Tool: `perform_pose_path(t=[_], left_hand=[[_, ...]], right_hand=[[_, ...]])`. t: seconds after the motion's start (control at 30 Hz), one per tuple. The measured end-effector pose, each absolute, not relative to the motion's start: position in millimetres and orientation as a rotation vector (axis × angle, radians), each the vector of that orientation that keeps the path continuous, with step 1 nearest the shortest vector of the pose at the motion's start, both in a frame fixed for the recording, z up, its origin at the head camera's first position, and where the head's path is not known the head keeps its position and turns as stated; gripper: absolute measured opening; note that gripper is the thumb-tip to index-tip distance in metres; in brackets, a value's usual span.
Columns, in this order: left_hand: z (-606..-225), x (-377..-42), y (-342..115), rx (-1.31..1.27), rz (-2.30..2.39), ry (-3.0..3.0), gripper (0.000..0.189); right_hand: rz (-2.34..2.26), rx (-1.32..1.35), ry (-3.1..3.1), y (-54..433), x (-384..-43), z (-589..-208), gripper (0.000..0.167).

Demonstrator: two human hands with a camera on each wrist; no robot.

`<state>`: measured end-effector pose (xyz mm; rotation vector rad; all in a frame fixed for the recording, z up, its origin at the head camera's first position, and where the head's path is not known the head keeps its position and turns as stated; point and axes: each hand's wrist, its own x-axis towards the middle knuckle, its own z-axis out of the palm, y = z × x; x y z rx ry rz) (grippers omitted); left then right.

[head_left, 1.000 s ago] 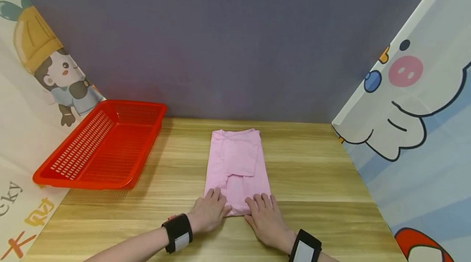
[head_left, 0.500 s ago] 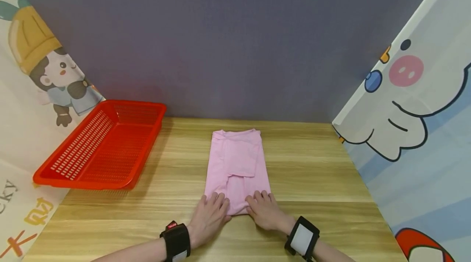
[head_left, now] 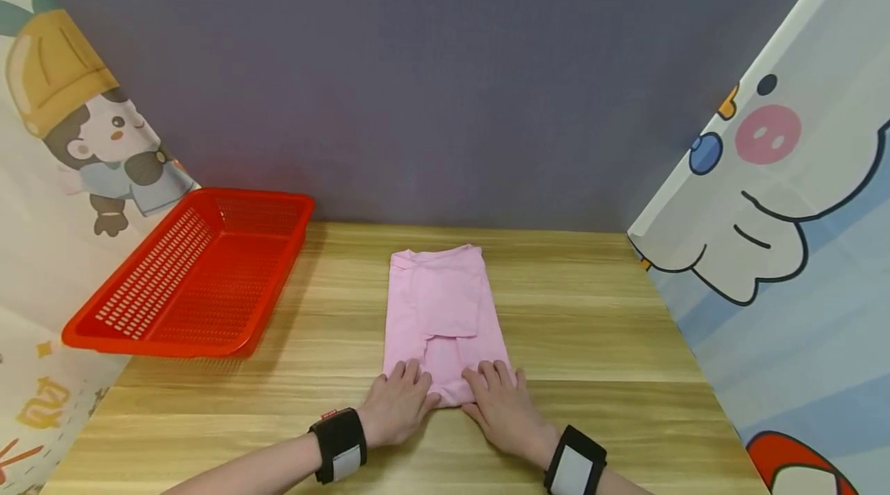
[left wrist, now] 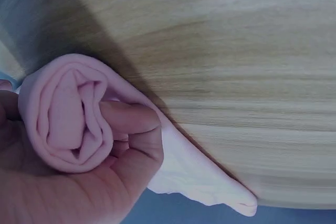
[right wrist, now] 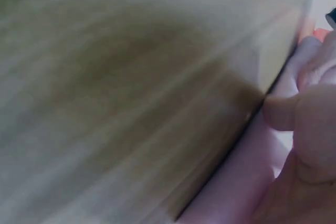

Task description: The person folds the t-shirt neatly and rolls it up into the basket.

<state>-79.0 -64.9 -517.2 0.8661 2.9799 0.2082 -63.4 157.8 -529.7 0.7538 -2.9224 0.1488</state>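
A folded pink shirt lies lengthwise on the table, with a square folded layer on its upper half. My left hand grips its near left corner. In the left wrist view the near end forms a spiral roll, with my fingers and thumb curled around its end. My right hand holds the near right corner, fingers on top and thumb at the near edge. In the right wrist view, that thumb presses against the pink shirt; the fingertips are largely hidden there.
A red perforated plastic basket stands at the left of the wooden table. A grey panel rises behind, and printed cartoon cloths flank both sides. Each wrist wears a black strap.
The shirt's far end has shifted slightly left. Both hands have stayed at the near edge, with small shifts of fingers and wrists. The basket has not moved.
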Motion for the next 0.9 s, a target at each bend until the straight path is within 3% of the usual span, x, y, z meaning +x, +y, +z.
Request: perform_pose_path(t=[0.2,0.5,0.67,0.9], left_hand=[[-515.4,-79.1,-64.6,0.839,0.143,2.997,0.032],[-520.2,-70.4,-64.4,0.903,-0.203,3.229,0.043],[-525.8,-67.2,-65.3,0.973,-0.406,3.309,0.053],[-529.4,-75.6,-66.4,1.034,-0.282,3.247,0.036]], right_hand=[[0.034,0.716,-2.869,156.2,-63.6,-535.9,0.028],[0.209,0.760,-3.009,152.3,-71.1,-518.2,0.010],[0.285,0.742,-3.128,149.2,-79.7,-508.6,0.012],[0.271,0.710,-3.076,148.3,-76.8,-513.7,0.014]])
